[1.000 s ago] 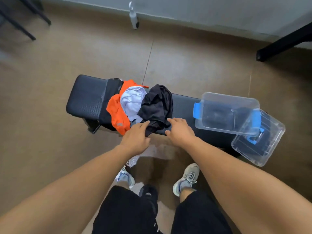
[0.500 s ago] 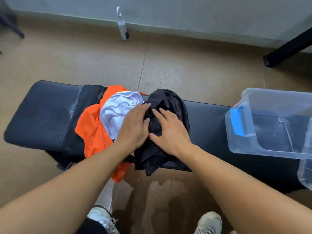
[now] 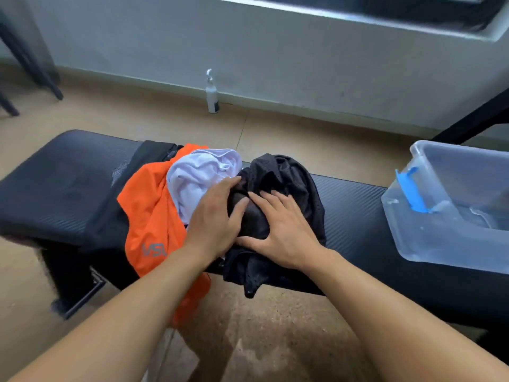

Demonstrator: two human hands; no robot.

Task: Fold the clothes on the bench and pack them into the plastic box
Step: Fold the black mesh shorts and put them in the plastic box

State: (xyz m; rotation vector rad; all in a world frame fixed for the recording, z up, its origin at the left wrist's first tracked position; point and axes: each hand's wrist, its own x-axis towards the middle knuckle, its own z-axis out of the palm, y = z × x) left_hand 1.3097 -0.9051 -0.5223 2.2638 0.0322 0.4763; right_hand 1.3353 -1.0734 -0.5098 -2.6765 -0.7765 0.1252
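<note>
A heap of clothes lies on the black padded bench (image 3: 55, 188): an orange shirt (image 3: 148, 205) with grey lettering, a white garment (image 3: 198, 172) on top of it, and a crumpled black mesh garment (image 3: 286, 172) to the right. Another dark garment (image 3: 143, 161) lies under the orange one. My left hand (image 3: 217, 219) rests at the seam between the white and the black mesh pieces. My right hand (image 3: 283, 230) lies flat with fingers spread on the black mesh garment. The clear plastic box (image 3: 451, 244) with a blue latch (image 3: 410, 188) stands open on the bench's right end.
A white spray bottle (image 3: 212, 95) stands on the floor by the far wall. Dark furniture legs show at far left (image 3: 30, 64) and far right (image 3: 473, 119). The orange shirt and the black mesh garment hang over the bench's near edge.
The view has drawn closer to the bench. Both hands moved from the bench's near edge up onto the black mesh garment and now press on it.
</note>
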